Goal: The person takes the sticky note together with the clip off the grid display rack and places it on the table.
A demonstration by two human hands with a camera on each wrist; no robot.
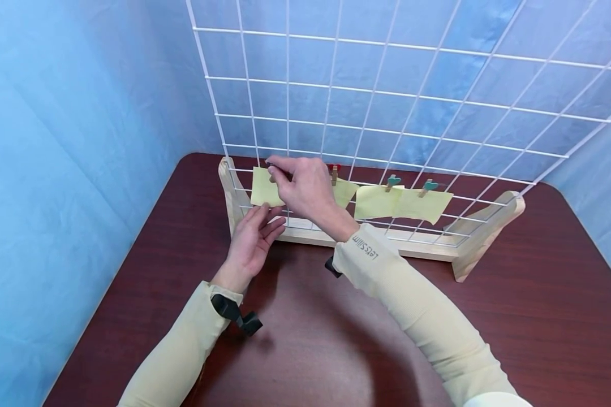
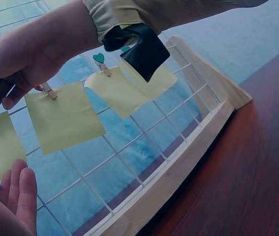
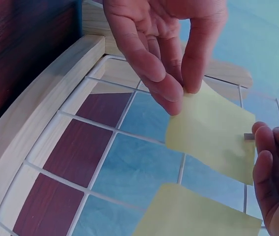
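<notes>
My left hand (image 1: 252, 240) pinches the lower edge of the leftmost yellow sticky note (image 1: 261, 189) between thumb and fingers, as the right wrist view shows. The note lies against the bottom part of a white wire grid (image 1: 331, 86). At its upper edge my right hand (image 1: 305, 186) pinches a small clothespin (image 3: 249, 136); only its tip shows on the note, the rest being hidden by the fingers. Beside it hangs a second yellow note (image 2: 65, 118) under a clothespin with a red top (image 1: 334, 174), partly covered by my right hand in the head view.
Two more yellow notes (image 1: 377, 202) hang to the right, under clothespins with green hearts (image 1: 393, 182). Wooden feet (image 1: 489, 232) and a wooden bar (image 1: 427, 249) carry the grid on a dark red-brown table (image 1: 295, 350). Blue cloth (image 1: 81, 141) surrounds the table.
</notes>
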